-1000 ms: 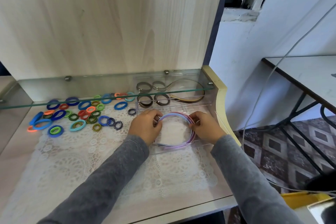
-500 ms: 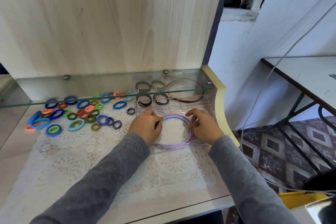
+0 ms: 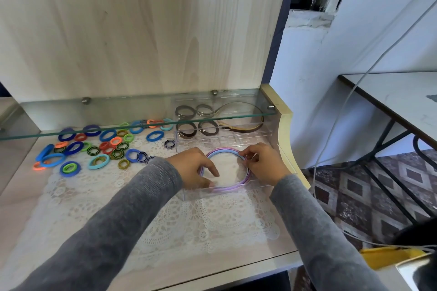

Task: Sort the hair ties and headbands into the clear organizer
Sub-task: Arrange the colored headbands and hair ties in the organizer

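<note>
1. Right now both hands are down in the near compartment of the clear organizer [image 3: 205,194], which sits at the right end of the table [image 3: 21,208] on a white lace cloth [image 3: 189,224].
2. A stack of pastel headbands [image 3: 222,149] in pink, lilac and blue lies as a ring in that compartment, with its near arc close against the front wall.
3. The left hand [image 3: 192,168] curls over the ring's left side, thumb and fingertips closed round the bands, and one finger reaches inside the loop.
4. The right hand [image 3: 262,164] pinches the ring's upper right part between its thumb and bent fingers.
5. Both arms wear grey sleeves [image 3: 132,215].
6. The organizer's far compartment lies under a glass shelf [image 3: 106,113] and is seen partly through it.
7. That compartment holds brown hair ties [image 3: 186,136] on its left and a thin brown headband [image 3: 246,128] on its right.
8. Loose hair ties [image 3: 104,146] in blue, green, orange and red lie scattered on the cloth to the left of the organizer.
9. Most of them are well apart from the hands, and a few dark ones lie near the left wrist.
10. A pale wooden panel [image 3: 142,30] rises behind the shelf.
</note>
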